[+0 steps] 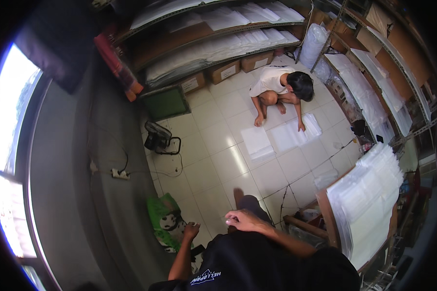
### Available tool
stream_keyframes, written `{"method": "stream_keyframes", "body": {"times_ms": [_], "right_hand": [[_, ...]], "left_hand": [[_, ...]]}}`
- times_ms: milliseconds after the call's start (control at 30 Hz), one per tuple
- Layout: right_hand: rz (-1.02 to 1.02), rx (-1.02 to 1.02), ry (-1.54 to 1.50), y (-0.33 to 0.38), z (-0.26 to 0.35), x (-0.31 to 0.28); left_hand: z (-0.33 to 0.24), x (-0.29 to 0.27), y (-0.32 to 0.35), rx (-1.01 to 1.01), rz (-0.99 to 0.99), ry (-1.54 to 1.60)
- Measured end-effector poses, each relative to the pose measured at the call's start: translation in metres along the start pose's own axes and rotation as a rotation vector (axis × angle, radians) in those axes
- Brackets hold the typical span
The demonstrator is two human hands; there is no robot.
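Observation:
My left hand (192,230) is held low in front of me, beside a green bag or cushion with a panda picture (166,218). Its fingers are curled together; whether anything small is between them is too small to tell. My right hand (246,221) hovers over my dark-clothed leg (257,206), fingers loosely bent and apart, holding nothing that I can see. On the tiled floor ahead lie a stack of whitish plastic sheets (257,143) and a wider spread of clear sheets (296,133). Another person (274,89) squats behind them, one hand on the wider spread.
Shelves of plastic sheets (218,48) line the back, with cardboard boxes (225,72) beneath. More racks (369,92) run along the right. A tall pile of clear sheets (366,203) stands near right. A black fan (160,138) and socket strip (121,173) are at left.

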State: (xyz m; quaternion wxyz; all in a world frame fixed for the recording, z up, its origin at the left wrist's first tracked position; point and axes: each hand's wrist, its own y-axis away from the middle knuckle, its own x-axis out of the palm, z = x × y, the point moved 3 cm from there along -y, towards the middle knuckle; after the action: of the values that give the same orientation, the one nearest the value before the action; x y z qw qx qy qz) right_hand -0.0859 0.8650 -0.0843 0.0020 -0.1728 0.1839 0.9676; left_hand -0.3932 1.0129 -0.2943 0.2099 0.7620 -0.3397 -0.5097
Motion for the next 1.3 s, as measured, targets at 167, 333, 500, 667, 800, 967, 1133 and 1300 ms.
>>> {"method": "stream_keyframes", "body": {"times_ms": [167,333,500,667,800,967,1133,1300], "right_hand": [[0.027,0.144,0.247,-0.118,-0.086,-0.054],[-0.067,0.229,0.103,-0.250,-0.102,-0.164],[-0.358,0.318,-0.119,-0.351,-0.086,-0.271],[-0.409,0.543,-0.149,-0.395,-0.043,-0.326],[-0.616,0.636,-0.541,-0.409,-0.159,-0.238],[-0.985,1.036,-0.890,-0.494,-0.206,-0.170],[-0.855,1.165,-0.537,-0.599,-0.171,-0.198],[-0.758,1.228,-0.587,-0.644,-0.149,-0.201]], "left_hand": [[-0.151,-0.069,-0.113,0.112,0.065,0.089],[-0.277,-0.157,-0.253,0.315,0.039,0.083],[-0.427,-0.300,-0.401,0.550,-0.135,-0.099],[-0.575,-0.460,-0.571,0.727,-0.295,-0.035],[-0.693,-0.563,-0.720,0.767,-0.275,-0.082],[-0.809,-0.663,-0.929,1.006,0.054,0.270],[-0.858,-0.785,-1.099,0.976,-0.430,-0.537],[-0.887,-0.795,-1.144,0.816,-0.231,-0.427]]}}
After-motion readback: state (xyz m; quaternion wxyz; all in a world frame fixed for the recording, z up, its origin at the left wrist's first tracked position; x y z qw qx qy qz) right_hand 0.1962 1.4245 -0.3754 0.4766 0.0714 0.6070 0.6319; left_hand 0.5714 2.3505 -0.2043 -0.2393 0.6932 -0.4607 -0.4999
